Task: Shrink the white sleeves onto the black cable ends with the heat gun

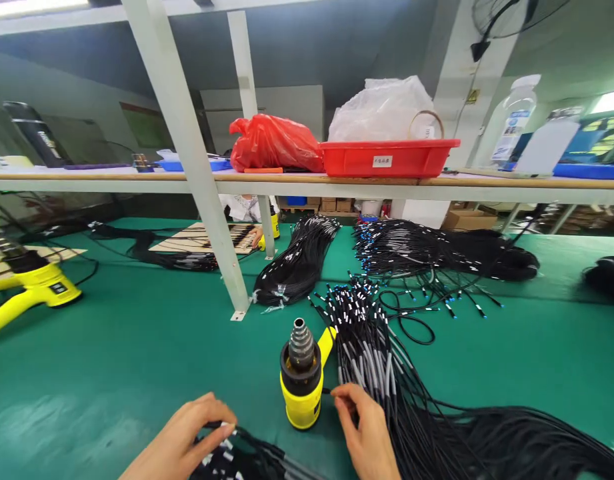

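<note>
At the lower left, my left hand [187,437] is closed, thumb against fingers, on black cables [247,437] with white labels at the bottom edge. My right hand [365,427] pinches a thin black cable [327,391], whose short dark end points left. Between the hands a yellow heat gun [303,403] stands with its stepped metal nozzle [301,343] upward. Just right of it lies a large bundle of black cables [371,353] with grey sleeves, white labels and blue tips. This bundle runs under or beside my right hand towards the lower right.
A white shelf post [207,180] stands on the green table [137,347]. More cable bundles [301,260] lie behind. Another yellow heat gun [41,287] is at left. Overhead, the shelf holds a red bin [387,160] and a red bag [277,143]. A co-worker's hand [257,237] shows across the table.
</note>
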